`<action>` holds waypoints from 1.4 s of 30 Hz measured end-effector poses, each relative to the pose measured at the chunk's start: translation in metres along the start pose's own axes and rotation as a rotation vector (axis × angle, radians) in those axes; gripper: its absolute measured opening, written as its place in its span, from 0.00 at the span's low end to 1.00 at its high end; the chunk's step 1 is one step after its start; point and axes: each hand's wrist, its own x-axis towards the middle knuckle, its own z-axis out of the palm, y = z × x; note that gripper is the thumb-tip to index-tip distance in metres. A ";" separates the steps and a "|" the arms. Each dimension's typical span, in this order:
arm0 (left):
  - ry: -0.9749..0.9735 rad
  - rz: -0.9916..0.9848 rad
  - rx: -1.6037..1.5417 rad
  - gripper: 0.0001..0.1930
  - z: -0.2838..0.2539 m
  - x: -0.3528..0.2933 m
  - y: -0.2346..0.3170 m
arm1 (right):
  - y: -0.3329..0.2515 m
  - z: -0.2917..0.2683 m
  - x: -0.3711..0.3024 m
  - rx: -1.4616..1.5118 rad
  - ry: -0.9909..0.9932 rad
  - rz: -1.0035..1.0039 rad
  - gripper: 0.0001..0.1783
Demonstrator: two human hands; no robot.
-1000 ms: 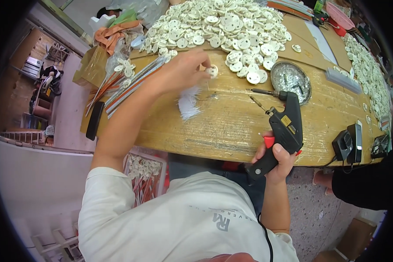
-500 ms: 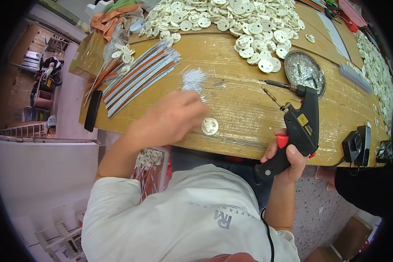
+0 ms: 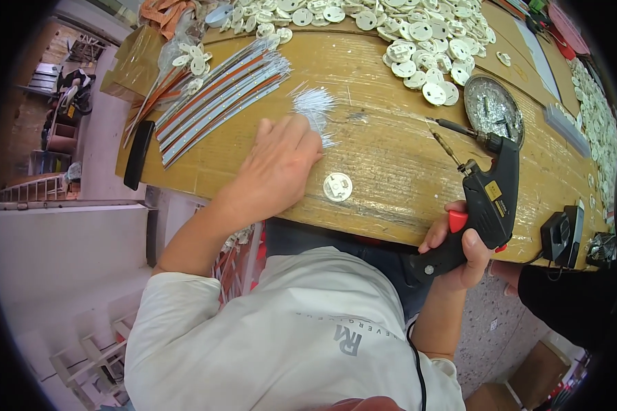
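Note:
My right hand (image 3: 474, 264) grips a black soldering gun (image 3: 488, 198) with a red trigger, its metal tip and feed tube pointing up and left over the table. My left hand (image 3: 279, 164) rests low over the wooden table, fingers curled down beside a small heap of thin white wires (image 3: 313, 101). Its fingertips are hidden behind the hand, so whatever it may pinch does not show. Just right of that hand, a single round white plastic piece (image 3: 337, 186) lies on the tabletop with its moulded side up.
Many round white pieces (image 3: 418, 48) are heaped at the back. LED strips (image 3: 223, 109) lie left, near a black bar (image 3: 139, 155). A round metal dish (image 3: 493, 109) sits behind the soldering gun. Black devices (image 3: 561, 233) stand at the right edge, close to another person's leg (image 3: 562, 301).
My left hand has dropped from above the white piece and shifted left toward the table's near edge. The view has shifted slightly; the soldering gun stays in my right hand.

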 end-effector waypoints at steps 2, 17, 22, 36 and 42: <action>0.093 0.003 -0.014 0.04 0.000 0.000 0.001 | 0.000 0.000 0.000 -0.001 0.003 -0.011 0.31; 0.306 -0.161 -0.497 0.07 0.014 -0.041 0.023 | -0.004 -0.005 -0.024 -0.428 -0.231 0.058 0.33; 0.328 -0.211 -0.519 0.07 0.024 -0.042 0.024 | -0.003 0.015 -0.022 -0.551 -0.226 0.030 0.14; 0.356 -0.186 -0.512 0.12 0.034 -0.045 0.019 | -0.004 0.021 -0.019 -0.758 -0.303 -0.033 0.21; 0.374 -0.187 -0.493 0.11 0.032 -0.043 0.019 | -0.004 0.020 -0.019 -0.791 -0.292 -0.017 0.22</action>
